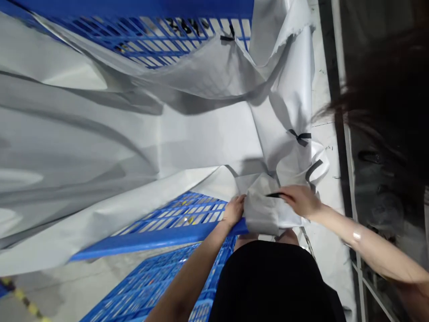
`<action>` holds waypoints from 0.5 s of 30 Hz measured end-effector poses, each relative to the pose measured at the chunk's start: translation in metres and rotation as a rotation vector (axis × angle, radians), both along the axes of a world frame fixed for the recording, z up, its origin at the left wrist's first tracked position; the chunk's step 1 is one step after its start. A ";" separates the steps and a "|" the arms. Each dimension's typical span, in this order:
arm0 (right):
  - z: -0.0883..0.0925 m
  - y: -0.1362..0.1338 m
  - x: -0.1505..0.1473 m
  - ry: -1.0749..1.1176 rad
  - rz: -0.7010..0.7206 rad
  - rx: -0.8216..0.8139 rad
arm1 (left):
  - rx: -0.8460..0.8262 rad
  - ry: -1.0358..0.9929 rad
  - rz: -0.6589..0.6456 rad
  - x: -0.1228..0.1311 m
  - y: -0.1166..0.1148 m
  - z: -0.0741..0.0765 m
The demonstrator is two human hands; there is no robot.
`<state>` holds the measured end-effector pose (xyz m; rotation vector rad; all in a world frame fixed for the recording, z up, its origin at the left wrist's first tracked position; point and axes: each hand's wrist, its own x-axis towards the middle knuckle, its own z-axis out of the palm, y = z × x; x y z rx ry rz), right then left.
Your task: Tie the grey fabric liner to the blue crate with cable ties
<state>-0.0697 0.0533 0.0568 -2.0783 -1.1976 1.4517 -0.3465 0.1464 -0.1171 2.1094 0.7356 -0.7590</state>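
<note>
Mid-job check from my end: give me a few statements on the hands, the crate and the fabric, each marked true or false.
1. The left hand and right hand are both at the near side of the blue plastic crate. True.
2. The right hand holds nothing. False: it holds a black strip.
3. The pale fabric liner hangs over part of the crate's near side. True.
4. Every black tie is on the near side. False: one black tie is on the far side.
</note>
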 end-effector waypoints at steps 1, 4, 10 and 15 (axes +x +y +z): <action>-0.023 0.023 -0.024 0.016 0.061 -0.053 | -0.019 -0.006 -0.039 -0.001 -0.001 -0.001; -0.097 0.065 -0.082 -0.098 0.038 -0.340 | -0.026 -0.019 -0.063 -0.004 -0.004 -0.004; -0.168 0.030 -0.129 -0.078 -0.109 -0.486 | 0.059 0.165 0.192 -0.008 -0.014 -0.002; -0.160 -0.004 -0.136 -0.049 -0.242 -0.404 | 0.053 0.142 0.010 -0.004 -0.011 0.007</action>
